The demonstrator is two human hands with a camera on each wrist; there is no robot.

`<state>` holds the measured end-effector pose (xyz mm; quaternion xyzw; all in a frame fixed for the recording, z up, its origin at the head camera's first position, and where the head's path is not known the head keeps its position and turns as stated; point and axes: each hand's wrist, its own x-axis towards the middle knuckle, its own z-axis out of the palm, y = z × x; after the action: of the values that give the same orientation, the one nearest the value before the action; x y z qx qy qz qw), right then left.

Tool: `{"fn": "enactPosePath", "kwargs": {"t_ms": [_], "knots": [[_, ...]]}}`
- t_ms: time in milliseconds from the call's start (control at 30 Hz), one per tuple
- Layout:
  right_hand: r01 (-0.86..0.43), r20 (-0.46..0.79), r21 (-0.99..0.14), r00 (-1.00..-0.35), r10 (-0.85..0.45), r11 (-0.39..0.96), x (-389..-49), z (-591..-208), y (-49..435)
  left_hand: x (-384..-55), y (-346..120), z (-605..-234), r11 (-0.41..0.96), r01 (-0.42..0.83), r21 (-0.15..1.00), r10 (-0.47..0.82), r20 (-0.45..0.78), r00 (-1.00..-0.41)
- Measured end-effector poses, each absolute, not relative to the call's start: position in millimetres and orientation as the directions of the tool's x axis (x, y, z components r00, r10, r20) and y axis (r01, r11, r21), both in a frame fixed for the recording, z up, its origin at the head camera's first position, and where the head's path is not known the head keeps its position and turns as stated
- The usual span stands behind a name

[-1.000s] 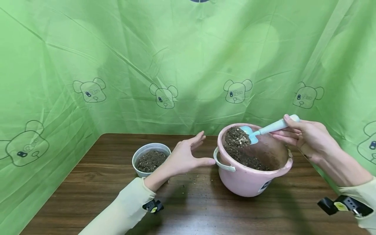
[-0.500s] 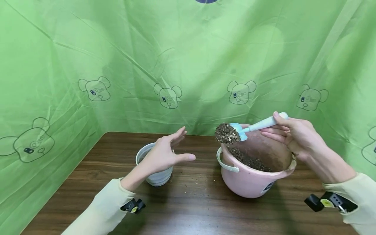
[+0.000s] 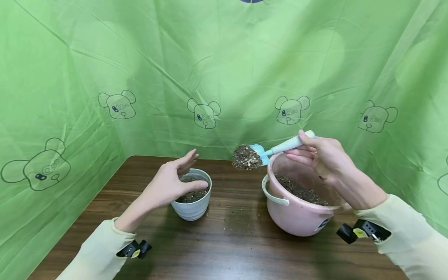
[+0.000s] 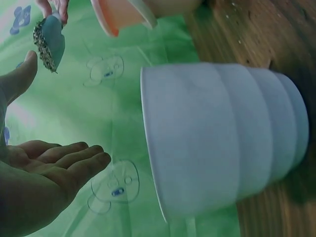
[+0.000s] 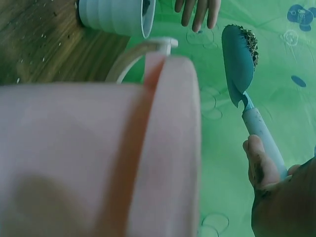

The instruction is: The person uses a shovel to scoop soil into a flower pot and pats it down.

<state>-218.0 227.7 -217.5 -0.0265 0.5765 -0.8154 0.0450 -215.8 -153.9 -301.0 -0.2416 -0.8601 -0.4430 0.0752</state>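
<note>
My right hand [image 3: 325, 157] grips the pale handle of a small light-blue trowel [image 3: 259, 151], its blade heaped with dark, flecked soil [image 3: 246, 157]. The loaded blade hangs in the air between the two containers, just left of the pink bucket's rim. Soil also lies inside the pink bucket [image 3: 297, 217]. My left hand [image 3: 164, 182] has its fingers extended and thumb spread, holding nothing, at the left side of a white flowerpot [image 3: 190, 210] and overlapping its rim in the head view. Dark soil partly fills that pot. The left wrist view shows the pot's ribbed outer wall [image 4: 197, 133].
The bucket's pale handle [image 3: 274, 196] hangs down on its left side. Crumbs of soil are scattered over the wooden table [image 3: 231, 241] between pot and bucket. A green cloth [image 3: 224, 70] with printed bear faces closes off the back and sides.
The right hand has carried the soil-loaded trowel left, out from over the bucket. The left hand has moved left, from the space between the containers to the pot's left side.
</note>
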Motion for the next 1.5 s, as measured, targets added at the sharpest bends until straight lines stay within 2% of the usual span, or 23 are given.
{"fn": "enactPosePath", "kwargs": {"t_ms": [267, 633, 900, 1500], "knots": [[0.076, -0.031, -0.926, -0.991, -0.127, -0.371, -224.6, -221.6, 198.8, -215.7, -179.0, -306.5, 0.567, 0.461, 0.683, 0.310, 0.341, -0.887], [0.092, -0.054, -0.942, -0.991, -0.125, -0.321, -231.4, -232.6, 160.5, -218.2, -207.8, -326.0, 0.640, 0.425, 0.640, 0.266, 0.334, -0.904], [0.055, -0.024, -0.951, -0.994, -0.104, -0.305, -237.7, -237.1, 135.5, -220.1, -221.1, -342.6, 0.647, 0.395, 0.653, 0.262, 0.296, -0.919], [-0.016, 0.021, -0.988, -0.999, -0.028, -0.152, -248.5, -264.5, 84.9, -216.3, -223.8, -369.3, 0.571, 0.351, 0.742, 0.268, 0.235, -0.934]]}}
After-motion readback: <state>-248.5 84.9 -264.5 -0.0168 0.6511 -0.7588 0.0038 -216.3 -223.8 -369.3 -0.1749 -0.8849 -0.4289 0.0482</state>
